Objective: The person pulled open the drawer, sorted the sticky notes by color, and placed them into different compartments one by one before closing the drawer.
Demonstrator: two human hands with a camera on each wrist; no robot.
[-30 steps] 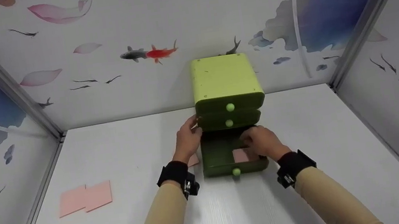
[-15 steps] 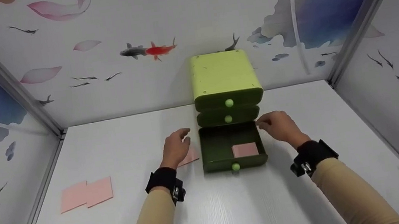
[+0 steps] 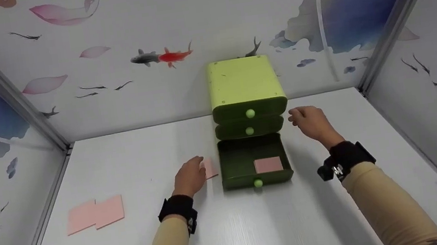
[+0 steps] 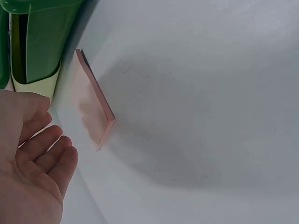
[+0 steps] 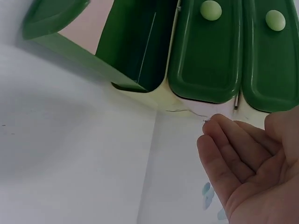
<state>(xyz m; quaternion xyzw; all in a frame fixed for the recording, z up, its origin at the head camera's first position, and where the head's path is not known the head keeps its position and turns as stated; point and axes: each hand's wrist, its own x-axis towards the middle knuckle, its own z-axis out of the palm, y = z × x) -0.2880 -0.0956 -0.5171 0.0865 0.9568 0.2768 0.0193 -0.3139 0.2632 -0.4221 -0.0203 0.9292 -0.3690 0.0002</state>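
Observation:
A small desktop drawer unit (image 3: 244, 80) with a lime top and dark green fronts stands against the back wall. Its bottom drawer (image 3: 235, 156) is pulled out, with a pink square pad (image 3: 268, 165) lying in its front right part. To the drawer's left, another pink pad (image 3: 209, 167), like a sticky-note pad, lies on the table. My left hand (image 3: 188, 177) hovers beside that pad; the left wrist view shows its fingers (image 4: 49, 149) loosely bent and apart from it. My right hand (image 3: 311, 122) hangs in the air right of the unit, fingers loosely curled, holding nothing.
Two overlapping pink pads (image 3: 94, 214) lie farther left on the white table (image 3: 143, 163). The middle drawer (image 3: 230, 130) sticks out slightly less than the bottom one. Patterned panels (image 3: 111, 90) enclose the back and sides.
My right hand has left the bottom drawer and risen to the right. My left hand has come away from the unit's side and down-left to the nearby pad.

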